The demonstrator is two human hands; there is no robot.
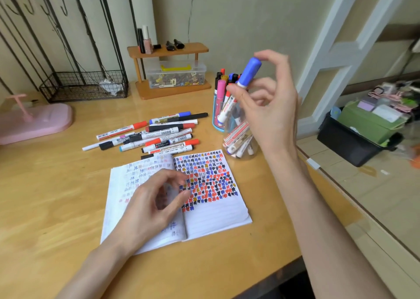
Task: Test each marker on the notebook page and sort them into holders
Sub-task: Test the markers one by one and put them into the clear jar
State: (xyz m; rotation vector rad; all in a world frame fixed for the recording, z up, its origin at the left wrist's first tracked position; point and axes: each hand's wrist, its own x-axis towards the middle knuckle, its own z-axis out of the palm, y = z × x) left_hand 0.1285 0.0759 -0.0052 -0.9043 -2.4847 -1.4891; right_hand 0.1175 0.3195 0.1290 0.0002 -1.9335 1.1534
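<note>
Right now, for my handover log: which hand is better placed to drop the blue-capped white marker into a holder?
Right hand: it grips the blue-capped white marker near the clear jar of markers; the left hand is at the open notebook.

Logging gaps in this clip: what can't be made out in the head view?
Head view only:
Left hand: fingers motion-blurred over the notebook; any grip on a page is unclear.
Blue-capped marker: barrel print too small, partly covered by the right hand.
Clear jar: contents partly behind the right hand.
</note>
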